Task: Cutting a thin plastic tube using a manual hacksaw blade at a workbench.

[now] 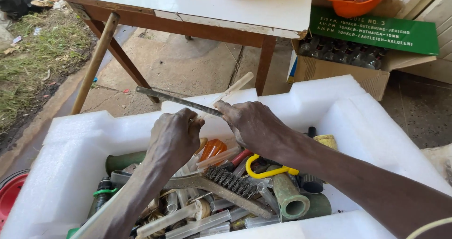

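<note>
Down by the near edge of my white foam box (56,145) sit a wire brush with a wooden handle (226,185) and a short green pipe piece (288,197). Both forearms reach over that clutter. My left hand (175,136) is curled into a fist, and my right hand (249,121) pinches a thin grey metal file (176,100), held level above the box's far edge.

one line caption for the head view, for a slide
Both hands hold a thin metal blade above a foam box of tools.

Bright daylight, soft shadows, sharp focus
</note>
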